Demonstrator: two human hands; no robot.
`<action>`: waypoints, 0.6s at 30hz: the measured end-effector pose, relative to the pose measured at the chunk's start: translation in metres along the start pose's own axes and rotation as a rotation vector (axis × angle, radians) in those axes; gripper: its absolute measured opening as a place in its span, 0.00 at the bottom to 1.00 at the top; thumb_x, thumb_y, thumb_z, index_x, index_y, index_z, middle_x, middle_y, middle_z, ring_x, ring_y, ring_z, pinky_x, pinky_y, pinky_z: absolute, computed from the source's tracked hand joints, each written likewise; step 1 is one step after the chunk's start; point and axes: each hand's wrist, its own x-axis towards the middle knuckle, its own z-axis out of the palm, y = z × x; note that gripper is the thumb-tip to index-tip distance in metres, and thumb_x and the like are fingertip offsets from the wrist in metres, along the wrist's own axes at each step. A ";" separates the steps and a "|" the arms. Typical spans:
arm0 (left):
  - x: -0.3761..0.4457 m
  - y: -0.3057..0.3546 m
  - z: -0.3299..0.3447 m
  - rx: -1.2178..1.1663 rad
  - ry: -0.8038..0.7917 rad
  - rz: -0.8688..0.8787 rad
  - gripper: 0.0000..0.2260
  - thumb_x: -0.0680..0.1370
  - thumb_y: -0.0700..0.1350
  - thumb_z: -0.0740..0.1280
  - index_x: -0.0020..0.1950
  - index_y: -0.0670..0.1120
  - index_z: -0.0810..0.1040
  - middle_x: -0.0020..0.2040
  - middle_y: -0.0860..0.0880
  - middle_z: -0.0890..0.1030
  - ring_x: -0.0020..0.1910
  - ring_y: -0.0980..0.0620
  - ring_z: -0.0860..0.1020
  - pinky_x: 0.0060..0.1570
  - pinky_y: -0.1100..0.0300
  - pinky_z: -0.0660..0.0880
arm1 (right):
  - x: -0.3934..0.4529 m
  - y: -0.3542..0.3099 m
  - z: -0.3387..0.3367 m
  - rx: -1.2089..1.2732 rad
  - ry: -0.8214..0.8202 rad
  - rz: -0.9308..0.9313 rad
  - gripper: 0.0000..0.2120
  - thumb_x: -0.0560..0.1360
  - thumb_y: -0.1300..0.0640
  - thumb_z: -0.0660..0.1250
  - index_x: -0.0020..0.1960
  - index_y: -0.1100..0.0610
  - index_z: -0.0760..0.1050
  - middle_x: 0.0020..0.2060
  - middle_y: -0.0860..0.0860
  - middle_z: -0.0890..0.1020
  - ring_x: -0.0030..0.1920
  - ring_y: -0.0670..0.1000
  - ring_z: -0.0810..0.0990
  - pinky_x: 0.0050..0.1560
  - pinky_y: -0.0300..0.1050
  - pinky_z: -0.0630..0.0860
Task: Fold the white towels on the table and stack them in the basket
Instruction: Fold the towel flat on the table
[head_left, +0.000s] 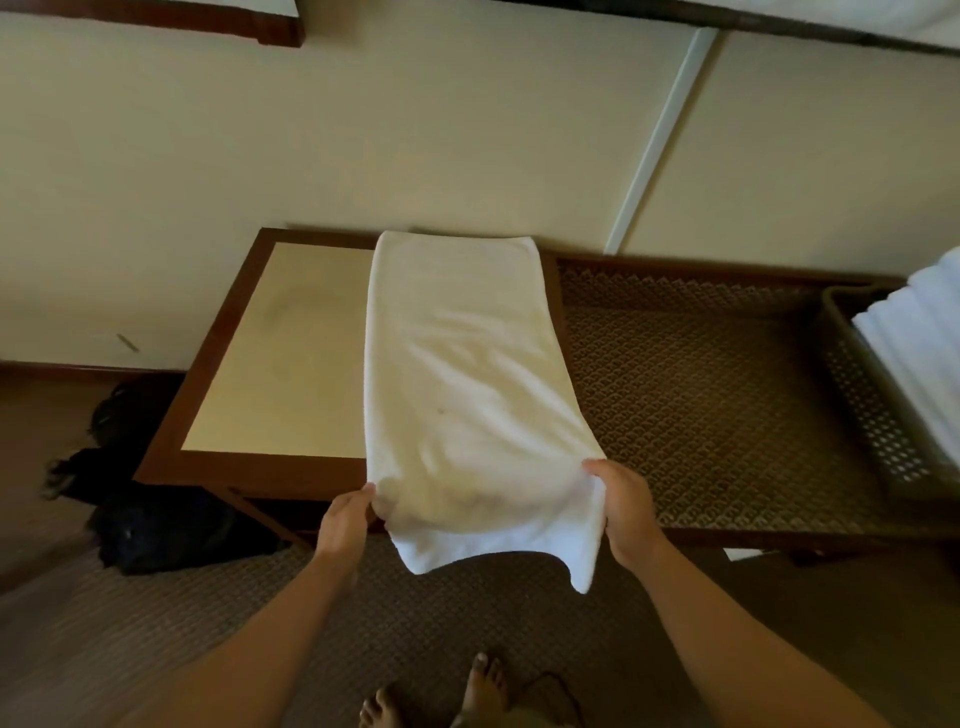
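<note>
Two hands hold one white towel (467, 374) by its near corners, at about 6 o'clock of the view. The left hand (345, 519) has a closed grip on the left corner, and the right hand (626, 506) pinches the right corner. The towel lies long on the bench (275, 353), its near edge hanging over the front. At 3 o'clock the basket (867, 395) holds folded towels (919, 343).
</note>
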 end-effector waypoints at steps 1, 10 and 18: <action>-0.001 -0.001 0.001 -0.024 -0.001 0.011 0.17 0.83 0.57 0.64 0.66 0.48 0.78 0.65 0.47 0.80 0.63 0.44 0.78 0.69 0.40 0.71 | 0.005 0.002 -0.003 -0.058 0.025 0.016 0.09 0.77 0.63 0.67 0.50 0.67 0.83 0.42 0.58 0.84 0.42 0.55 0.81 0.43 0.48 0.75; -0.022 0.013 0.004 -0.258 -0.099 -0.058 0.19 0.85 0.58 0.60 0.62 0.46 0.81 0.58 0.45 0.86 0.59 0.41 0.82 0.58 0.39 0.79 | 0.019 0.015 -0.023 -0.190 -0.235 -0.042 0.09 0.83 0.54 0.66 0.55 0.54 0.84 0.49 0.51 0.88 0.51 0.53 0.87 0.56 0.56 0.82; -0.031 0.019 -0.006 0.127 0.067 0.111 0.11 0.85 0.51 0.62 0.59 0.46 0.81 0.51 0.44 0.85 0.50 0.42 0.83 0.51 0.40 0.82 | 0.038 0.043 -0.041 -0.340 -0.191 -0.099 0.10 0.81 0.55 0.69 0.44 0.57 0.86 0.43 0.61 0.85 0.46 0.56 0.84 0.51 0.54 0.79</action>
